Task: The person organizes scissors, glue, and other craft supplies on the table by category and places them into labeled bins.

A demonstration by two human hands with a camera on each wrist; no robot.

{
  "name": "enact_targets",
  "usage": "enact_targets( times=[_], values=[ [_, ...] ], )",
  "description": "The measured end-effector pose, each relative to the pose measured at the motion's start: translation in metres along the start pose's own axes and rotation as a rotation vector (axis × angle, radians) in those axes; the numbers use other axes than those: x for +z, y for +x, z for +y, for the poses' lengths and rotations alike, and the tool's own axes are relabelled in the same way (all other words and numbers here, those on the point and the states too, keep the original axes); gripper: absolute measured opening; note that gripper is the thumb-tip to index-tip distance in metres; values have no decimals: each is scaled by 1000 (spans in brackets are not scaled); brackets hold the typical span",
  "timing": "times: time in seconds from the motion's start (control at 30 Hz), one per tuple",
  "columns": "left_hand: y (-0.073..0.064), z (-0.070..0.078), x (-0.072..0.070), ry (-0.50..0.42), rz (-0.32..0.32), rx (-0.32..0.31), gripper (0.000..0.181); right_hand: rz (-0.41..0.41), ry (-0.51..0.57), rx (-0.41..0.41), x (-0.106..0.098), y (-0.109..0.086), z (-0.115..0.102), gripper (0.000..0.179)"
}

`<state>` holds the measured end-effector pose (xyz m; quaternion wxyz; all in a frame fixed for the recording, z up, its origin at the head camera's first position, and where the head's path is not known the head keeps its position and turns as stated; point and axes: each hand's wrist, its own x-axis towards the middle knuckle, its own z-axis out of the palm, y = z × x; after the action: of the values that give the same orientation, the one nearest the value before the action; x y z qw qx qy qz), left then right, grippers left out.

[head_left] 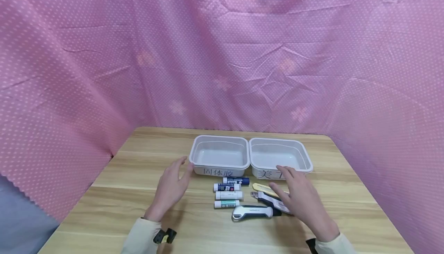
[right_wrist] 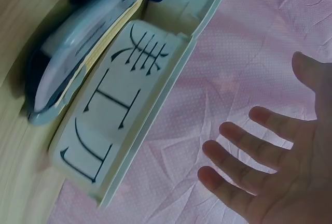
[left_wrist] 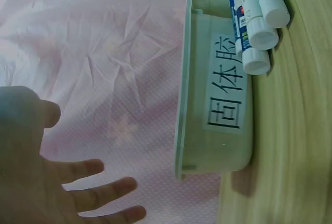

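My left hand (head_left: 171,186), fingers spread and holding nothing, is raised at the front left corner of the left grey-white plastic bin (head_left: 208,170). Above the right end of the knives, my right hand (head_left: 301,196) is also empty, its fingers extended. Several glue sticks (head_left: 229,195) lie stacked in a column in front of the left bin. Beside them are three utility knives: a yellow one (head_left: 263,188), a white-and-dark one (head_left: 268,200) partly hidden by my right hand, and another (head_left: 253,212) lying nearest me. Behind them stands the right bin (head_left: 256,172).
Both bins stand side by side, labelled in black characters on their fronts, with nothing inside. The wooden table (head_left: 114,192) extends to either side of them. A pink dotted cloth (head_left: 222,53) hangs behind the table and along its sides.
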<state>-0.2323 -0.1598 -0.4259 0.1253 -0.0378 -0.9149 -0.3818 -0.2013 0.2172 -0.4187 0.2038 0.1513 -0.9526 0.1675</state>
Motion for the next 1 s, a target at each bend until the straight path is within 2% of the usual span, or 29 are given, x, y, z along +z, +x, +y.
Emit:
enact_targets(
  times=[0.17, 0.3, 0.6, 1.0],
  values=[
    [8, -9, 6, -122, 10, -45, 67, -10, 3, -29, 6, 5, -9, 57],
    [13, -14, 10, -191, 31, -51, 59, -10, 0, -72, 11, 9, -17, 54],
    [29, -24, 18, -301, 51, -55, 58, 14, 2, -194, 21, 21, -32, 48],
    [48, -33, 27, -357, 17, -145, 54, -123, -5, -157, 42, 34, -34, 48]
  ],
)
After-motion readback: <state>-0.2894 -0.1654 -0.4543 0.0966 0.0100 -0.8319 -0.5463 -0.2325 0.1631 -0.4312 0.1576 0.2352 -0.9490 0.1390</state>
